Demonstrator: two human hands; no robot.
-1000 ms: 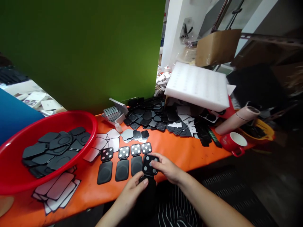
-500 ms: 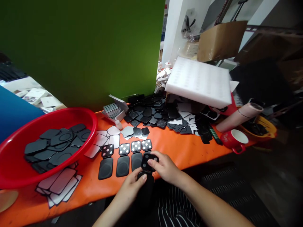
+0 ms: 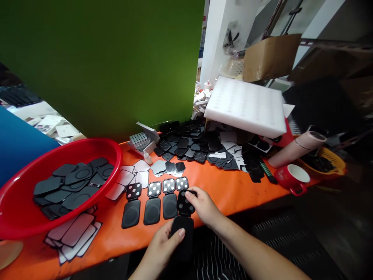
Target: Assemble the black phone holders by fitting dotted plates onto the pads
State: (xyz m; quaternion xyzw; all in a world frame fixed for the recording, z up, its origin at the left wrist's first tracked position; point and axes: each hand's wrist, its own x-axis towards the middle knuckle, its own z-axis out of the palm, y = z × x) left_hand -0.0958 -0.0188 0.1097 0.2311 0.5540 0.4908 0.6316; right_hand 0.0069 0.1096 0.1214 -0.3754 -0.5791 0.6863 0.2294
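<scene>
My left hand [image 3: 164,245] grips the lower pad of a black folding wireless charger [image 3: 185,222], its thumb flat on the face. My right hand [image 3: 206,208] pinches the upper right corner of the same charger's square flap, which carries several round grey dots. The flap is folded out above the hinge. Beyond it, at the table's front, lie several more opened chargers [image 3: 152,210] in a row, their flaps dotted white. Just behind that row are small grey and black plates [image 3: 159,166]. The fingers under the held charger are hidden.
A red basin [image 3: 119,161] full of black pads stands left on the orange table [image 3: 204,175]. Pale sheets [image 3: 78,233] lie by it. Behind are a box of small tubes [image 3: 140,142], a small bottle [image 3: 147,157] and piled black parts [image 3: 186,142]. A red mug [image 3: 287,179] and tumbler [image 3: 297,148] stand right.
My left hand has slid lower on the charger, so more of its lower pad shows. My right thumb has moved from the flap's middle to its upper corner. The view has shifted slightly.
</scene>
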